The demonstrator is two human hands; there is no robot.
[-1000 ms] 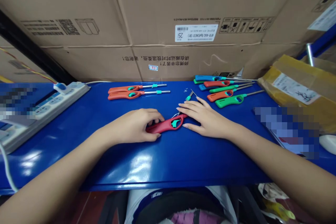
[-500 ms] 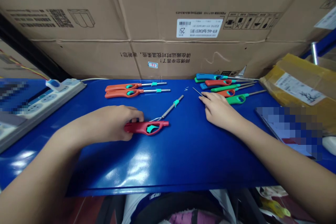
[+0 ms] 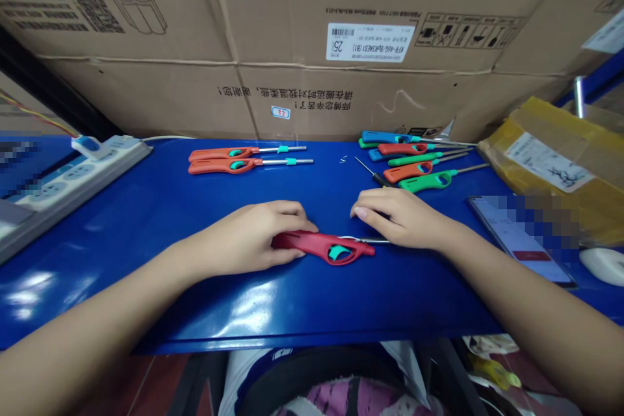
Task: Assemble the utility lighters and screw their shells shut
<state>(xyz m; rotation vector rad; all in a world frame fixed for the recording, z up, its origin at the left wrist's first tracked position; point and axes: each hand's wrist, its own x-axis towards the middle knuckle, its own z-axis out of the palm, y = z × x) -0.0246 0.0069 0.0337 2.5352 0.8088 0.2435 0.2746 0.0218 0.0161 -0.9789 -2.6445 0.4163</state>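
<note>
My left hand (image 3: 258, 237) is closed around the handle end of a red long-neck lighter (image 3: 316, 244) with a green trigger. The lighter's metal tube (image 3: 373, 240) lies off the nozzle opening, joined by a white wire, and its far end is hidden under my right hand (image 3: 402, 218). That hand is low over the table with loosely bent fingers, and I see nothing between thumb and fingers. Just beyond it lies a thin screwdriver (image 3: 373, 173) with a dark handle. A few tiny white pieces (image 3: 343, 159) are scattered to its left.
Two orange lighters (image 3: 221, 165) lie at the back left. Several coloured lighters (image 3: 414, 159) are piled at the back right. A power strip (image 3: 78, 169) is at the left, a phone (image 3: 521, 240) and yellow-taped package (image 3: 550, 169) at the right. A cardboard box (image 3: 292, 78) stands behind.
My right hand has let go of the screwdriver and come nearer. My left hand has moved right with the red lighter, and the metal tube now lies alongside its nozzle, pointing right.
</note>
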